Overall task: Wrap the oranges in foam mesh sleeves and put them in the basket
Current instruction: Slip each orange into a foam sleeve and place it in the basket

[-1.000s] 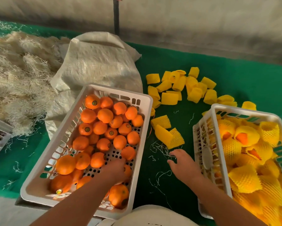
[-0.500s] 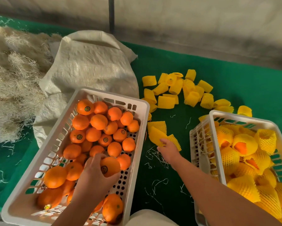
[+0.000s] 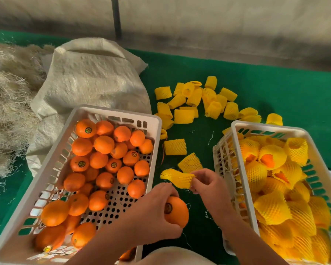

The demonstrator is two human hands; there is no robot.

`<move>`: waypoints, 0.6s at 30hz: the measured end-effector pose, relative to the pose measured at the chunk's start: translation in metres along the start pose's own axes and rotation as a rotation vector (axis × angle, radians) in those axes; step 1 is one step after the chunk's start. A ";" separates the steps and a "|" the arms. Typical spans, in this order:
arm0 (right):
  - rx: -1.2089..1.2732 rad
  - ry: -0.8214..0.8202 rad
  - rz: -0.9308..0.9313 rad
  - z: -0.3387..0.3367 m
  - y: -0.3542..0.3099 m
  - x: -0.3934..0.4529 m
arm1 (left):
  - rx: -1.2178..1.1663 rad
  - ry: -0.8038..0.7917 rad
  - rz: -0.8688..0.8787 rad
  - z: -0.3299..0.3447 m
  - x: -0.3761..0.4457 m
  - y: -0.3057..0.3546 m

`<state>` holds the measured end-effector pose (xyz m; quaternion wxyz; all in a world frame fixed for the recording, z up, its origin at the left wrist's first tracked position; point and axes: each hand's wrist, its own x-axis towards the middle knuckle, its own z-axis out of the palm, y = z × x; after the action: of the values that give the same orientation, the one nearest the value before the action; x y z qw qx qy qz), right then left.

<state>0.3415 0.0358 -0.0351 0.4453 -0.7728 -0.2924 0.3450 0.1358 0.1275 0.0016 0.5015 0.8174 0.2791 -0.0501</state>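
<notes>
My left hand (image 3: 153,213) grips a bare orange (image 3: 177,211) just right of the white crate (image 3: 157,119) that holds several unwrapped oranges (image 3: 103,144). Close above it, my right hand (image 3: 208,185) pinches a yellow foam mesh sleeve (image 3: 177,177) at one end, lifted off the green cloth. The white basket (image 3: 237,125) on the right is filled with oranges wrapped in yellow sleeves (image 3: 271,155). Loose sleeves (image 3: 195,96) lie scattered on the cloth behind the two containers, with two more (image 3: 175,147) between them.
A woven white sack (image 3: 88,77) lies behind the crate. A pile of pale straw-like fibre (image 3: 6,104) covers the far left. Green cloth (image 3: 275,83) covers the table, and a dark pole (image 3: 116,16) stands at the back wall.
My left hand lifted an orange out of the crate and carried it right, past the rim. My right hand picked a sleeve up off the cloth and drew it toward the orange.
</notes>
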 end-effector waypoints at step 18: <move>-0.164 -0.040 -0.153 -0.035 0.018 -0.040 | -0.361 -0.122 -0.105 0.039 0.003 0.039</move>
<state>0.3481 -0.0196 -0.0275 0.3998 -0.7750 -0.3863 0.3004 0.1655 0.0820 0.0120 0.6528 0.6939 0.2946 -0.0748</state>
